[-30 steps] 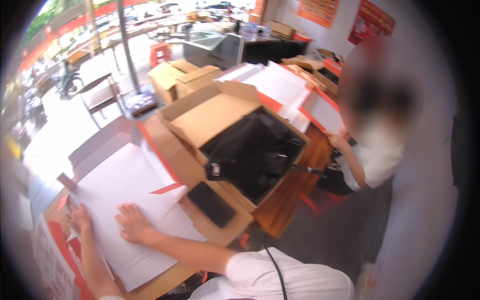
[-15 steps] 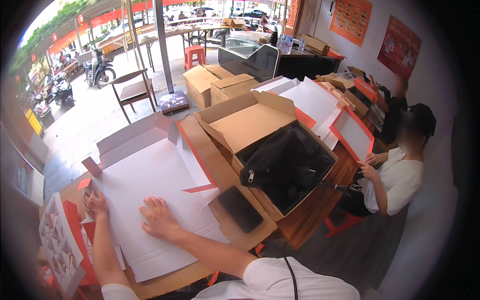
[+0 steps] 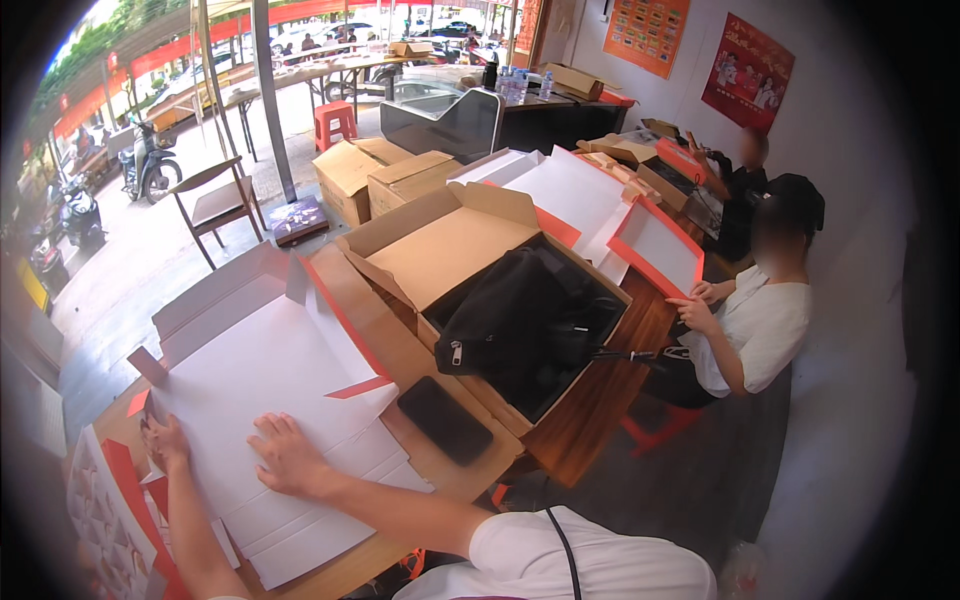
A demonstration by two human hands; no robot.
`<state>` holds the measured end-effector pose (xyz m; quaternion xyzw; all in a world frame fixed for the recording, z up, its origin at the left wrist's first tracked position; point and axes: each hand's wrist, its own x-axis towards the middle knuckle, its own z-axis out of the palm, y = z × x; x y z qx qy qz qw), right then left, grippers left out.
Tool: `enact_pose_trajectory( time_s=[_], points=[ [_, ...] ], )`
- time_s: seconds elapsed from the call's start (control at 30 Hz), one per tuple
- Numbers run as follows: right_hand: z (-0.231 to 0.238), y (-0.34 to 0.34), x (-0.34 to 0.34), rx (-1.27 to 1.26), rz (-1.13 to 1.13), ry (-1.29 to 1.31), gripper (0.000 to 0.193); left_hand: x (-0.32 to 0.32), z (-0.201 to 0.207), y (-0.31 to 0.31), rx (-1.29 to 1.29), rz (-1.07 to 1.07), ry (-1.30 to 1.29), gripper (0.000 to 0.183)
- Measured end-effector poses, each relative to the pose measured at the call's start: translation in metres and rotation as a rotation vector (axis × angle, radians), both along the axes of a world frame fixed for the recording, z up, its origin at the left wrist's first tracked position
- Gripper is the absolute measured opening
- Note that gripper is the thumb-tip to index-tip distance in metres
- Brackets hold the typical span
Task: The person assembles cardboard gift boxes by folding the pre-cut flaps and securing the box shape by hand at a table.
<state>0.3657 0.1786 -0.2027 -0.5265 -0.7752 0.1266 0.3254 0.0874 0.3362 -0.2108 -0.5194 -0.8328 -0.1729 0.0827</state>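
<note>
One unfolded white-and-red cardboard box (image 3: 245, 365) is pressed by one spread right hand (image 3: 290, 457); apart, one left hand (image 3: 165, 444) is seen at its edge, grip unclear.

Strong daylight comes from the far left, bleaching the ground (image 3: 120, 280) there almost to white. On the near left, the white cardboard sheet (image 3: 260, 350) is brightly lit, with soft grey shading along its raised flaps. The black bag (image 3: 520, 310) shows little detail, and the floor (image 3: 690, 470) at right lies in shadow. Toward the right, the wall (image 3: 850, 270) dims into a black fisheye rim. Straight edges bend outward; the middle is fairly sharp, the left rim soft. A blurred patch covers the face of the seated person (image 3: 755, 325).
</note>
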Motion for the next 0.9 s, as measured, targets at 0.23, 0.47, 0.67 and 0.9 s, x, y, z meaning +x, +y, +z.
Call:
enact_pose_trajectory(
  time_s=[0.23, 0.47, 0.67, 0.9],
  points=[
    [0.002, -0.002, 0.004, -0.019, -0.008, -0.006, 0.051, 0.01, 0.01, -0.001, -0.07, -0.006, -0.058, 0.065],
    [-0.002, 0.002, 0.002, -0.016, 0.016, 0.017, 0.052, 0.006, 0.006, 0.0, -0.06, 0.007, -0.027, 0.064],
    [0.002, -0.002, 0.004, -0.013, 0.003, 0.048, 0.051, -0.003, -0.006, 0.007, -0.051, -0.012, -0.004, 0.066],
    [-0.004, 0.001, 0.003, 0.019, -0.038, 0.038, 0.051, -0.009, -0.016, 0.021, -0.006, -0.035, -0.024, 0.066]
  ],
)
